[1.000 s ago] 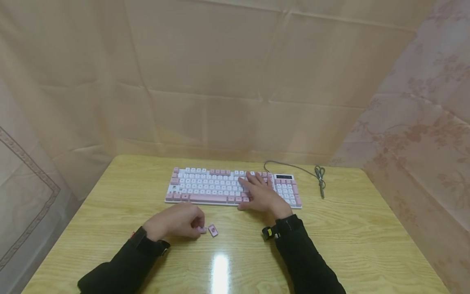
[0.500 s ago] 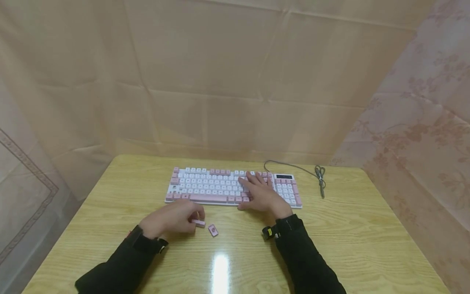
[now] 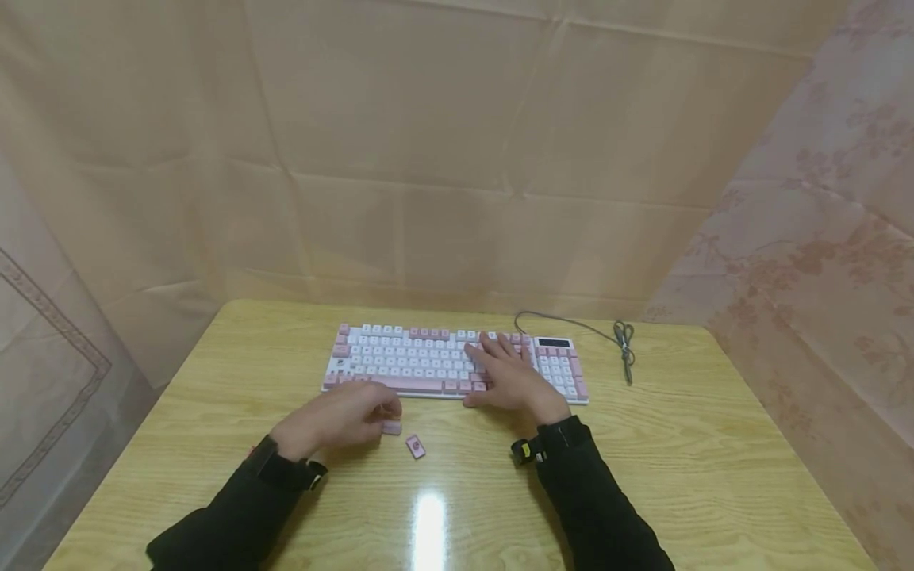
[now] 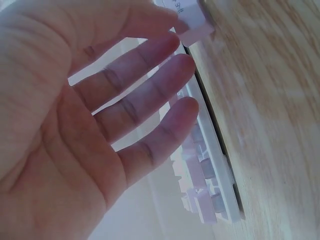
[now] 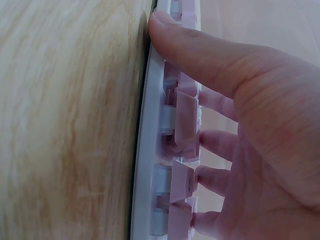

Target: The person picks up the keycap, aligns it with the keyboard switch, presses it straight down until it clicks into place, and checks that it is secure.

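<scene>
My left hand pinches a pink keycap between thumb and index finger, just in front of the keyboard's near edge. In the left wrist view this keycap shows dark lettering, and the other fingers extend loosely beside it. The white and pink keyboard lies flat on the table. Bare spots with dark switches show at its left side. My right hand rests spread over its right part; in the right wrist view the thumb lies along the front edge and fingertips touch the keys.
A second loose pink keycap lies on the wooden table, right of my left hand. The keyboard's grey cable runs to a tied bundle at the back right. Beige cloth hangs behind the table.
My left hand has lifted the keycap from beside the loose one, turned it, and moved slightly up toward the keyboard's near edge. The right hand stays put.
</scene>
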Action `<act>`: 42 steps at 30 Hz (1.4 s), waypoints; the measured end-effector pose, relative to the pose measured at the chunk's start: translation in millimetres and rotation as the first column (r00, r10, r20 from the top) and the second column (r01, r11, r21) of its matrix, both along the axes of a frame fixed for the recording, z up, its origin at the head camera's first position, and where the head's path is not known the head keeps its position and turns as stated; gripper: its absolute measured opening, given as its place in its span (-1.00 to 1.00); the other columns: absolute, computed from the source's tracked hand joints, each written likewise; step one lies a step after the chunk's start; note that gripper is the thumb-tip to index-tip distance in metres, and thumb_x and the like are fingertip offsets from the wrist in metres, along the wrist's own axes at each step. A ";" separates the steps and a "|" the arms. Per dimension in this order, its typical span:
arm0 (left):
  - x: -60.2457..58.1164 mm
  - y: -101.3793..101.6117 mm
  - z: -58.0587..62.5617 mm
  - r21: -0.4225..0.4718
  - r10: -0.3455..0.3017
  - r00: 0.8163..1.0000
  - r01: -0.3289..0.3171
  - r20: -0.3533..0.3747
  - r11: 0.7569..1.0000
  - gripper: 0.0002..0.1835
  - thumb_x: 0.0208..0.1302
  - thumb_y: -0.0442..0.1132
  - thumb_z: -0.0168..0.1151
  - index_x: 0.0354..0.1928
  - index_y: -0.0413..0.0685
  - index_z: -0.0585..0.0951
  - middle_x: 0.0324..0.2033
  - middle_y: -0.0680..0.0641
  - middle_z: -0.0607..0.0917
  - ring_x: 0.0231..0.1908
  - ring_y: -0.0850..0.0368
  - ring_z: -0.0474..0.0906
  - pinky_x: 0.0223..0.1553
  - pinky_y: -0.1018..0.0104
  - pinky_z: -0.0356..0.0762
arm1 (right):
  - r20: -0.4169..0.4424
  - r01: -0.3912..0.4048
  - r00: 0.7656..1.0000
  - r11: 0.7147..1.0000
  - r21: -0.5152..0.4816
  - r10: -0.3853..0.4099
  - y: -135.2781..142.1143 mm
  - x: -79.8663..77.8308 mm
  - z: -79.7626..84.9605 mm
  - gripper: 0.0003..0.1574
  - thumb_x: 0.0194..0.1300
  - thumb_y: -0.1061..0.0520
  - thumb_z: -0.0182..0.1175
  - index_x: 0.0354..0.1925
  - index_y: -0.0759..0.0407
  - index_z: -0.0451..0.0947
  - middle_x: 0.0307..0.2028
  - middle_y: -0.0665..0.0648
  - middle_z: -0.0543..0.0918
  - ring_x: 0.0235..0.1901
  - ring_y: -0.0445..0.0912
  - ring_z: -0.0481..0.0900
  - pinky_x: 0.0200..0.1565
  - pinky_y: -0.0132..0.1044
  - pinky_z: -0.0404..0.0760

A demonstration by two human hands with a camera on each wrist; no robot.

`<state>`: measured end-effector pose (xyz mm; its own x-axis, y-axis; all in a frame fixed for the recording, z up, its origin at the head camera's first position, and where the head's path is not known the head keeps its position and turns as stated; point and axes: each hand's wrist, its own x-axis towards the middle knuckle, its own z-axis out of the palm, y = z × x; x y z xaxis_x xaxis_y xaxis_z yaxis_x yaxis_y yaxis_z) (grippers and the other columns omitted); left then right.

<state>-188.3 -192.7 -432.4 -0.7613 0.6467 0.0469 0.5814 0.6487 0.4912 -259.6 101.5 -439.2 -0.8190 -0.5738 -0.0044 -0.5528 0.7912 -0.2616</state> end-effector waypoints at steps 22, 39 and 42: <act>0.1 0.4 -0.8 -0.043 -0.068 0.998 0.067 -0.007 0.997 -0.69 -0.02 -0.35 0.31 -0.15 0.01 0.69 -0.39 0.14 0.65 -0.47 0.25 0.49 -0.42 0.36 0.53 | -0.005 -0.002 1.000 1.000 -0.002 0.002 -0.4 0.7 0.9 0.11 0.09 -0.35 0.23 0.46 -0.01 0.05 0.47 0.21 -0.04 0.42 0.17 -0.29 0.29 0.25 -0.39; 2.5 -13.9 9.7 -0.133 0.172 0.984 -0.176 -0.042 0.975 -0.75 0.02 -0.16 0.38 -0.19 0.05 0.69 -0.54 0.20 0.56 -0.51 0.25 0.42 -0.41 0.28 0.46 | 0.009 0.004 1.000 1.000 0.007 -0.005 -0.2 -0.1 0.6 0.11 0.10 -0.36 0.21 0.47 -0.04 0.04 0.47 0.20 -0.07 0.42 0.20 -0.24 0.29 0.24 -0.39; 2.2 -20.4 14.5 -0.129 0.209 0.972 -0.222 -0.103 0.967 -0.87 0.00 -0.30 0.37 -0.36 0.04 0.69 -0.55 0.18 0.56 -0.52 0.22 0.40 -0.42 0.28 0.45 | 0.008 0.003 1.000 1.000 0.009 -0.003 -0.3 -0.4 0.6 0.10 0.10 -0.36 0.21 0.47 -0.05 0.04 0.47 0.20 -0.07 0.42 0.20 -0.24 0.29 0.24 -0.39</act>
